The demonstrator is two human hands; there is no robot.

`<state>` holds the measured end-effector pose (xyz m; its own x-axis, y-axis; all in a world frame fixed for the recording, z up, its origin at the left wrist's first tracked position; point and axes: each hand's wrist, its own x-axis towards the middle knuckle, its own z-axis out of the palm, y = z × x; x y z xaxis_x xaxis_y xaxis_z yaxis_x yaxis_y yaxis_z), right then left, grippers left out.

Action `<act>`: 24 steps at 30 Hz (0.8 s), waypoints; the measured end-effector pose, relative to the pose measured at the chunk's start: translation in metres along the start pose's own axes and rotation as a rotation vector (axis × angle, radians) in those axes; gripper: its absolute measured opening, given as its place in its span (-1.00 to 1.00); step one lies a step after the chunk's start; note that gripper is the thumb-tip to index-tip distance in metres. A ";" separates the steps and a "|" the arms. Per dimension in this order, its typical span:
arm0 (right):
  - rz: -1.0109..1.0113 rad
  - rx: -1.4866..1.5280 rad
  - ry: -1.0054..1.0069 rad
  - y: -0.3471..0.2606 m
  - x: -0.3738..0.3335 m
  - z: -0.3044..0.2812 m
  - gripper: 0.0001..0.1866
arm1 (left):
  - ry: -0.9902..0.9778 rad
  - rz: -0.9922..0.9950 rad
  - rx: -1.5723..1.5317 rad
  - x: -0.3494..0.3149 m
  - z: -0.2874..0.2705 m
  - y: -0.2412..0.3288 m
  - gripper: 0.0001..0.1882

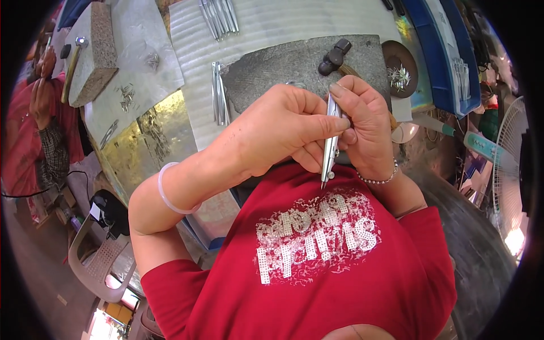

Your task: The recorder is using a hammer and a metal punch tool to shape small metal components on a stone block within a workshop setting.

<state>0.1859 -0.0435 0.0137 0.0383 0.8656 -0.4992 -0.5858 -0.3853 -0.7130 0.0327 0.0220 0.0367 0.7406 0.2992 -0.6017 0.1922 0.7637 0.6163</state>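
Note:
A silver metal drawing compass (330,148), legs together and pointed tip down, is held upright in front of my red shirt. Thumb and fingers of my left hand (277,122) pinch its middle from the left. At its upper end, my right hand (367,116) grips it, thumb near the top. Small screws stick out beside its lower part. Just beyond my hands lies a grey stone slab (266,65). On the slab rests a hammer (335,55), its wooden handle partly hidden behind my right hand.
Silver compass legs (219,93) lie left of the slab, with more (218,18) farther back. A brown dish (409,55) of small metal pins stands right, near a blue tray (469,96) and fan (510,161). Left are a granite block (95,51) and another person's hands (41,96).

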 end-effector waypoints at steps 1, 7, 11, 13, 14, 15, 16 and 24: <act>-0.009 0.002 0.001 -0.002 0.000 0.000 -0.85 | -0.004 0.002 0.008 0.000 0.000 0.000 -0.76; -0.124 -0.274 -0.099 -0.036 0.010 0.001 -0.83 | 0.041 0.193 0.069 -0.009 -0.002 0.001 -0.77; -0.416 -0.501 -0.069 -0.099 0.052 -0.019 -0.77 | 0.311 0.448 0.049 -0.033 -0.008 -0.001 -0.84; -0.557 -0.763 -0.038 -0.127 0.084 -0.034 -0.77 | 0.486 0.632 0.123 -0.036 -0.012 -0.013 -0.84; -0.580 -0.884 -0.026 -0.134 0.104 -0.042 -0.77 | 0.545 0.707 0.146 -0.035 -0.016 -0.021 -0.83; -0.603 -1.004 -0.010 -0.141 0.124 -0.049 -0.77 | 0.603 0.784 0.169 -0.033 -0.019 -0.028 -0.82; -0.587 -1.108 0.014 -0.144 0.147 -0.055 -0.75 | 0.616 0.817 0.181 -0.033 -0.020 -0.033 -0.83; -0.749 -1.543 0.099 -0.126 0.228 -0.096 -0.73 | 0.697 0.807 0.489 -0.014 -0.022 -0.049 -0.87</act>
<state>0.3457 0.1721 -0.0578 0.0001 0.9880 0.1547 0.8405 0.0837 -0.5353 -0.0011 -0.0069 0.0034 0.2769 0.9609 -0.0016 0.1672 -0.0465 0.9848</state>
